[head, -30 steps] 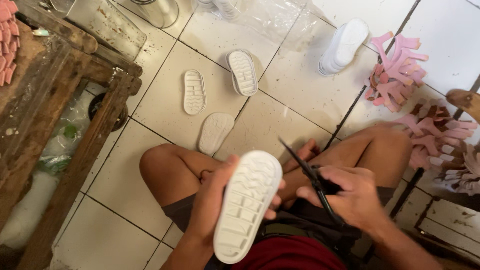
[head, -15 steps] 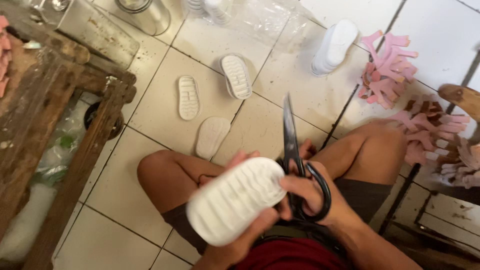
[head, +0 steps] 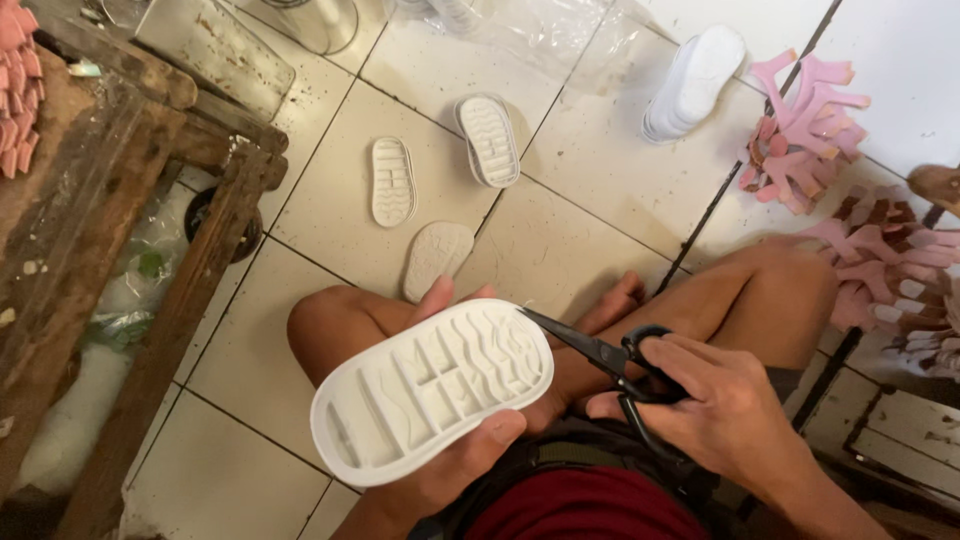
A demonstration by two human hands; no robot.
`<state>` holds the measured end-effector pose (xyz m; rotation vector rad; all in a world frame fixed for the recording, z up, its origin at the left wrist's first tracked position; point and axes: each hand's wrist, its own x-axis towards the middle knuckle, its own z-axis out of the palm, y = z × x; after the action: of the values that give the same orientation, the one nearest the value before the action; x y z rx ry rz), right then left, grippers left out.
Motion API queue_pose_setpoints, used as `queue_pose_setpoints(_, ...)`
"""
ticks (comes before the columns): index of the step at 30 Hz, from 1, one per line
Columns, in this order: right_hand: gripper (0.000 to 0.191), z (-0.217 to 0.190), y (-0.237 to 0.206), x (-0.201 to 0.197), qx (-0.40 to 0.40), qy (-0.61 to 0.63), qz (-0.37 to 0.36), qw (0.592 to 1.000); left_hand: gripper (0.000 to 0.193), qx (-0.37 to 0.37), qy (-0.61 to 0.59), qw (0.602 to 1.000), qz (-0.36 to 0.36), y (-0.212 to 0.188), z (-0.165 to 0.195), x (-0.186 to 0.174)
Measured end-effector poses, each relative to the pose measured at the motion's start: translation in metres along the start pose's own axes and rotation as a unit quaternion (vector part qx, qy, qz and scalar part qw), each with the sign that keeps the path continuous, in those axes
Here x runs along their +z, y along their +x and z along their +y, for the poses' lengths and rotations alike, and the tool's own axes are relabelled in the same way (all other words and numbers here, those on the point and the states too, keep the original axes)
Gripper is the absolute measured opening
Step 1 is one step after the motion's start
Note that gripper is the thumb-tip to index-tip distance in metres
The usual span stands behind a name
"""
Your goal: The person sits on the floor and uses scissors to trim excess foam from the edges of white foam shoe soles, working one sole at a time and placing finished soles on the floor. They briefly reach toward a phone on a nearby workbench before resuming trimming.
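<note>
My left hand (head: pixel 455 460) grips a white rubber shoe sole (head: pixel 432 388), tread side up, lying crosswise over my lap. My right hand (head: pixel 722 412) holds black scissors (head: pixel 600 358) by the handles, blades nearly closed, the tip touching the sole's right edge. I sit cross-legged on the tiled floor, bare knees to either side.
Three smaller white soles (head: pixel 392 180) (head: pixel 489 139) (head: pixel 436 257) lie on the tiles ahead. A stack of white soles (head: pixel 696 80) sits at the back right beside piles of pink straps (head: pixel 805 130). A worn wooden bench (head: pixel 95 240) stands left, clear plastic (head: pixel 520 25) at the top.
The sole has turned flatter with its tread facing up. The scissors swung from pointing upward to pointing left, with the tip now at the sole's edge.
</note>
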<state>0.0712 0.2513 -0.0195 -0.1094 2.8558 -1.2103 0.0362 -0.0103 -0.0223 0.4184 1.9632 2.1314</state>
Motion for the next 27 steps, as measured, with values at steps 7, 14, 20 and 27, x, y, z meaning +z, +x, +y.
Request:
queue_pose_setpoints(7,0.049,-0.002,0.010,-0.005,-0.073,-0.086,0.000,0.994,0.072,-0.001,0.018,1.000,-0.014,-0.008,-0.004,-0.004)
queue_pose_setpoints(14,0.052,0.000,0.013,-0.007,-0.106,-0.106,-0.001,0.989,0.061,-0.039,-0.063,0.997,0.002,-0.007,0.001,-0.004)
queue_pose_setpoints(20,0.050,0.001,0.016,-0.004,-0.116,-0.100,-0.007,0.988,0.068,-0.190,-0.165,0.968,0.011,-0.001,0.008,-0.009)
queue_pose_setpoints(27,0.045,0.000,0.015,0.006,-0.126,-0.035,-0.008,0.991,0.083,-0.257,-0.244,0.929,-0.103,0.005,0.007,-0.009)
